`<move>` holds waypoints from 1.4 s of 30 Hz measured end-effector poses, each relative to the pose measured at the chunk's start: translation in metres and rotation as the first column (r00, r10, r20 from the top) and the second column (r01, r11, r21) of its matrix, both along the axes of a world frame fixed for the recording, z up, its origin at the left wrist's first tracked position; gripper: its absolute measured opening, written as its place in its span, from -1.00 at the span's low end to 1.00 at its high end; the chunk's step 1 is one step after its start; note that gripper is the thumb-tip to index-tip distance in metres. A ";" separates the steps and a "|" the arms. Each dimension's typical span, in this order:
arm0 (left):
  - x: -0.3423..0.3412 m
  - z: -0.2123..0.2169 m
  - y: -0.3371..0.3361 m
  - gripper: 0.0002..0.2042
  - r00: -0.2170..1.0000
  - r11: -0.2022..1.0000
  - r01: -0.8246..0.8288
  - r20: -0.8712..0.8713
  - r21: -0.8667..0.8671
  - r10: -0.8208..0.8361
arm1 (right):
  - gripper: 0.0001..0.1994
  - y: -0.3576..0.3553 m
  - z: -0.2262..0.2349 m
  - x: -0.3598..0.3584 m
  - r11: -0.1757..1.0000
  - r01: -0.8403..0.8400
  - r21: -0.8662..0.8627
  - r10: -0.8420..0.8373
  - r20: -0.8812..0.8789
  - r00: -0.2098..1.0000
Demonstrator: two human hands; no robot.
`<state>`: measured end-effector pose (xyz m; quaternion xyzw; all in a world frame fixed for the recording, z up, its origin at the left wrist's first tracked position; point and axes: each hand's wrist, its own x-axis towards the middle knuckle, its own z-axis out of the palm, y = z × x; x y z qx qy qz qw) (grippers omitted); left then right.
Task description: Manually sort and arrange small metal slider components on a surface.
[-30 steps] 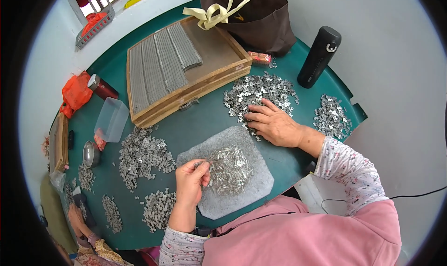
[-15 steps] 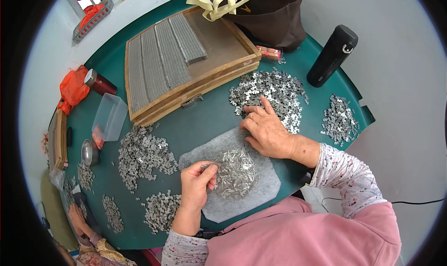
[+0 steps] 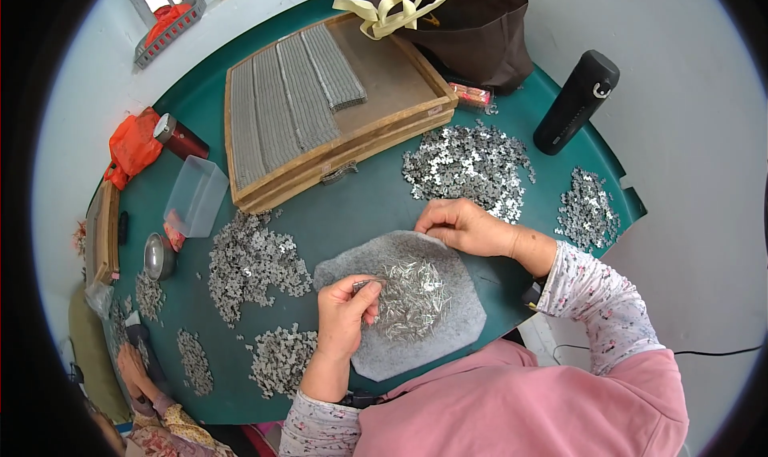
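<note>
A grey felt mat point(image 3: 376, 359) lies near me on the table, with a loose heap of thin silvery pins point(image 3: 412, 301) on it. My left hand point(image 3: 342, 313) is closed at the heap's left side, thumb and forefinger pinching a small metal piece point(image 3: 366, 283). Its exact kind is too small to make out. At the mat's far edge, my right hand point(image 3: 466, 226) has its fingers pinched together on the felt, which curves upward there. Just beyond that hand spreads a pile of small, shiny, flat metal pieces point(image 3: 460, 165).
Further piles of small metal pieces point(image 3: 252, 265) lie to the left. Behind them stands a wooden-framed tray point(image 3: 392, 125) with rows of grey strips. A black bottle point(image 3: 572, 105), dark bag point(image 3: 472, 33) and clear plastic box point(image 3: 198, 197) surround it. Another person's hand point(image 3: 134, 369) is lower left.
My right hand has drawn back from the shiny pile to the mat's far edge, its fingers closing together. The mat's edge there now curves up. My left hand keeps its pinch.
</note>
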<state>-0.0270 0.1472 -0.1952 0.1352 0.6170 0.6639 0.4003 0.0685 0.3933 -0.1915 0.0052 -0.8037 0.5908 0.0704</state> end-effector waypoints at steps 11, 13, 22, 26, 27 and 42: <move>0.000 -0.004 -0.002 -0.87 1.000 1.000 -0.025 0.000 0.017 0.025 | -0.91 0.007 0.018 0.032 0.519 -0.026 0.855 0.220 -0.103 0.970; 0.000 -0.003 -0.003 -0.88 1.000 0.999 -0.014 0.017 0.033 0.014 | -0.84 0.010 0.018 0.041 0.478 0.002 0.878 0.206 -0.114 0.972; -0.002 0.000 0.001 -0.88 0.996 0.999 -0.039 0.079 0.031 0.036 | -0.82 0.006 0.017 0.050 0.441 0.237 0.866 0.050 -0.287 0.957; -0.003 0.003 0.002 -0.85 0.981 0.993 -0.071 0.188 0.094 0.052 | -0.86 0.002 0.017 0.008 0.439 0.419 0.795 -0.075 -0.432 0.899; -0.004 0.004 0.001 -0.85 0.981 0.993 -0.076 0.185 0.093 0.058 | -0.86 0.001 0.015 -0.005 0.443 0.419 0.793 -0.070 -0.435 0.898; -0.005 0.016 -0.009 -0.56 0.940 0.974 -0.117 0.339 0.197 0.044 | -0.96 -0.005 0.024 -0.011 0.463 0.440 0.769 -0.203 -0.392 0.897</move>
